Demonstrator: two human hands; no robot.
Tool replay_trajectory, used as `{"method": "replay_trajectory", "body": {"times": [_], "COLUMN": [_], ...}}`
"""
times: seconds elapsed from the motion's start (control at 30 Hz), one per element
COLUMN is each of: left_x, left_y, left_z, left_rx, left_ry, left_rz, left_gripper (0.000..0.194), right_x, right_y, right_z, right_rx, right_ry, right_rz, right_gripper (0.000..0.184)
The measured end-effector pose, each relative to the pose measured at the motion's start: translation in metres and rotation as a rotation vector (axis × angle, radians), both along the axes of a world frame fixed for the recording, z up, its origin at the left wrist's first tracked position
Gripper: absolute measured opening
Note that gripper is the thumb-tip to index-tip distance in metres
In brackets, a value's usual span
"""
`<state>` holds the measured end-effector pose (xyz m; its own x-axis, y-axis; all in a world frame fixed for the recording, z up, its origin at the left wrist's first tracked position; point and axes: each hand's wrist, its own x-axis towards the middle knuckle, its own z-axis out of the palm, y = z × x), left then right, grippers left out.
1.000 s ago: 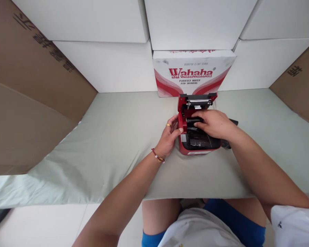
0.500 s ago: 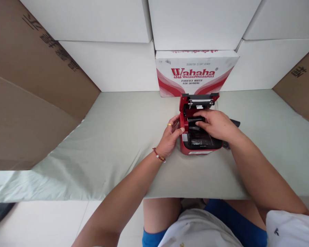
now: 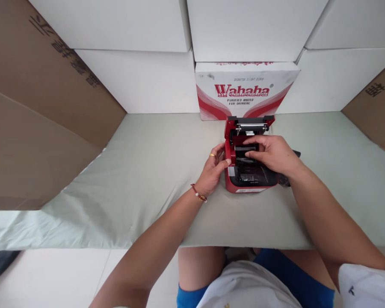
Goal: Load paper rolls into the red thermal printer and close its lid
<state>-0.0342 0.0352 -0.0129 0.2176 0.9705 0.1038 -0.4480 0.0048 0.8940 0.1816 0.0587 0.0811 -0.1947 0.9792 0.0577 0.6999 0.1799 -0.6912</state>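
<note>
A small red-and-black label printer (image 3: 250, 188) stands on the cloth-covered table with its lid (image 3: 252, 124) raised at the back. My left hand (image 3: 213, 170) grips the printer's left side, thumb on the top edge and fingers along the outer wall. Inside the open bay lies a shiny black ribbon roll (image 3: 241, 153). My right hand (image 3: 274, 153) reaches in from the right, thumb and fingers on either side of the roll, covering its right end. A black object (image 3: 285, 179), partly hidden by my right wrist, lies against the printer's right side.
Behind the printer stands a Wahaha water carton (image 3: 245, 92), with white boxes (image 3: 134, 81) stacked around it. Brown cardboard (image 3: 45, 141) walls the left side, and another brown box (image 3: 375, 102) stands at the right. The table's front edge runs just above my lap.
My right hand has shifted slightly to the right and its fingers have spread a little, showing more of the black roll. The left hand keeps its hold on the printer.
</note>
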Motion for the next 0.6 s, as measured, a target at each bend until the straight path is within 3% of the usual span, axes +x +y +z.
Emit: {"method": "replay_trajectory", "body": {"times": [0.13, 0.23, 0.3, 0.4, 0.47, 0.53, 0.6], "left_x": [0.000, 0.000, 0.000, 0.000, 0.000, 0.000, 0.000], "left_y": [0.000, 0.000, 0.000, -0.001, -0.001, -0.001, 0.000], "left_z": [0.001, 0.001, 0.001, 0.002, 0.001, 0.001, 0.000], "left_rx": [-0.010, -0.015, -0.016, -0.021, -0.031, -0.039, -0.034], "left_ry": [-0.003, -0.008, -0.014, -0.006, 0.001, 0.000, 0.002], "left_rz": [0.003, -0.004, -0.018, -0.015, -0.003, 0.002, 0.005], "left_gripper": [0.064, 0.064, 0.065, 0.066, 0.067, 0.069, 0.070], "right_x": [-0.004, 0.000, 0.013, 0.048, 0.070, 0.079, 0.073], "right_y": [-0.010, -0.034, -0.059, -0.099, -0.121, -0.135, -0.143], "right_z": [0.008, 0.025, 0.037, 0.047, 0.040, 0.023, 0.001], "right_rx": [0.048, 0.071, 0.081, 0.041, -0.099, -0.280, -0.343], "right_ry": [0.036, 0.020, 0.144, 0.512, 0.566, 0.465, 0.312], "right_rz": [-0.052, -0.144, -0.234, -0.427, -0.458, -0.344, -0.210], "right_gripper": [0.036, 0.038, 0.036, 0.029, 0.028, 0.032, 0.037]}}
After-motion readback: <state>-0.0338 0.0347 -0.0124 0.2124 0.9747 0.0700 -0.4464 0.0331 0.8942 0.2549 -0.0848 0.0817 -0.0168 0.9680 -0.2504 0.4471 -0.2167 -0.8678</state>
